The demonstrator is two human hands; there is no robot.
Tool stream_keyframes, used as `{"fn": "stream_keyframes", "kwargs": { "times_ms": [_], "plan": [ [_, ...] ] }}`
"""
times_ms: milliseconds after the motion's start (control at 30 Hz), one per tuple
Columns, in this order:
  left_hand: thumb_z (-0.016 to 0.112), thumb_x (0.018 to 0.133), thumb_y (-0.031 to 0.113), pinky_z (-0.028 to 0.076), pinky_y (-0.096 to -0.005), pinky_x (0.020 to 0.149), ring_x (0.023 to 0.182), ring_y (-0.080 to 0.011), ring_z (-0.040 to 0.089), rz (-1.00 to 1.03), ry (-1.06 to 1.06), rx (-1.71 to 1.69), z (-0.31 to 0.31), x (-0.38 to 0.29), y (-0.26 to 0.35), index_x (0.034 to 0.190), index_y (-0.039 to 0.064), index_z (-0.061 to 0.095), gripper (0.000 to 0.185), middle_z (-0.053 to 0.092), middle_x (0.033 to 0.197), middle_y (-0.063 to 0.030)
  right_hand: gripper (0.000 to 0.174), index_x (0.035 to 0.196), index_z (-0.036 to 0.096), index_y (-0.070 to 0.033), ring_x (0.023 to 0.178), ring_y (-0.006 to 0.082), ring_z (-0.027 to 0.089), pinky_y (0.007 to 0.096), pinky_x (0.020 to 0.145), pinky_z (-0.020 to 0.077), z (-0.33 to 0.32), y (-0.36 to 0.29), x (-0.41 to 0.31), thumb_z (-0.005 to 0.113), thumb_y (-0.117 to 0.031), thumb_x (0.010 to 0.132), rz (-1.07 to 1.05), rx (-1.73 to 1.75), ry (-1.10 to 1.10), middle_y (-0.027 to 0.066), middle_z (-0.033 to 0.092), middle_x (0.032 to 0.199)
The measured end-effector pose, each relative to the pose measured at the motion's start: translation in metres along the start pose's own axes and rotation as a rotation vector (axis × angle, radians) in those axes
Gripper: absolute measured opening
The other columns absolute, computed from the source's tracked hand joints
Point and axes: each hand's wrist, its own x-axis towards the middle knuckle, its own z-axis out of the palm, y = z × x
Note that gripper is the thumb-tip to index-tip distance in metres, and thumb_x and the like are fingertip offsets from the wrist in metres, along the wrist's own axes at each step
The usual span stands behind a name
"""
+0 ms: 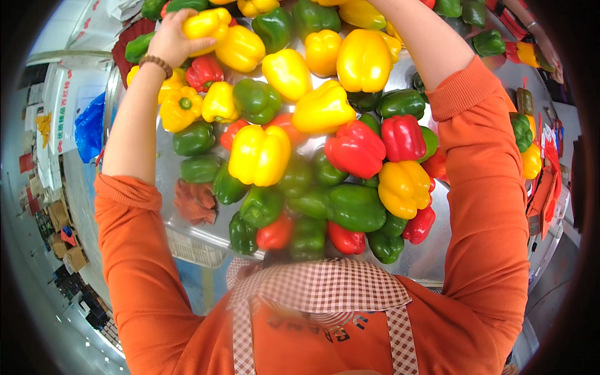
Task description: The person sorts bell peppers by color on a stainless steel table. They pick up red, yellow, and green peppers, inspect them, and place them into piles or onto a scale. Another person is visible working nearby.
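At the upper left, my left hand, with a beaded bracelet at the wrist, is closed around a yellow bell pepper. My right forearm reaches past the top edge, so my right hand is out of view. Before me, a heap of yellow, green and red bell peppers covers much of a shiny metal table. Among them are a large yellow pepper near the middle, a red pepper to its right and a green pepper below that. A crumpled reddish-brown cloth lies at the left near edge.
A blue plastic bag hangs beside white printed cartons at the left. Another person's hand is near peppers at the far right. A pale plastic crate stands below the table's near left edge.
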Motion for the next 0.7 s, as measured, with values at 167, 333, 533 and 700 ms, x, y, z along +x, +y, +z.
{"fn": "stream_keyframes", "kwargs": {
  "times_ms": [167,333,533,700],
  "plan": [
    [0.088,0.073,0.039,0.050,-0.0382,0.098,0.111,-0.0310,0.061,-0.008,0.030,-0.171,-0.014,-0.054,0.017,0.126,0.003,0.060,0.070,0.061,0.121,-0.0171,0.084,0.133,0.055,-0.008,0.114,0.0367,0.058,0.0461,0.097,0.0479,-0.005,-0.007,-0.032,0.086,-0.038,0.061,0.003,-0.030,0.090,0.0214,0.060,0.121],
    [0.086,0.077,0.026,0.050,-0.0350,0.099,0.114,-0.0200,0.058,-0.214,-0.099,-0.996,-0.030,-0.124,0.080,0.133,-0.001,0.052,0.071,0.059,0.124,-0.0099,0.069,0.124,0.055,-0.007,0.106,0.0361,0.064,0.0436,0.092,0.0507,-0.015,-0.038,-0.069,0.084,-0.037,0.069,-0.082,0.187,0.029,0.0184,0.065,0.114],
    [0.088,0.068,0.034,0.049,-0.0432,0.098,0.112,-0.0383,0.058,0.098,0.189,-0.446,-0.056,-0.181,0.165,0.123,0.006,0.058,0.068,0.056,0.123,-0.0192,0.071,0.127,0.058,-0.014,0.109,0.0360,0.063,0.0424,0.094,0.0503,-0.064,-0.064,-0.115,0.082,-0.047,0.069,-0.039,0.258,-0.084,0.0169,0.065,0.118],
    [0.088,0.064,0.032,0.049,-0.0475,0.096,0.115,-0.0385,0.058,0.248,0.234,-0.411,-0.049,-0.220,0.222,0.124,0.009,0.059,0.070,0.056,0.129,-0.0178,0.070,0.127,0.060,-0.010,0.111,0.0358,0.061,0.0416,0.095,0.0501,-0.089,-0.104,-0.160,0.085,-0.041,0.068,-0.111,0.451,-0.103,0.0174,0.065,0.119]
  ]
}}
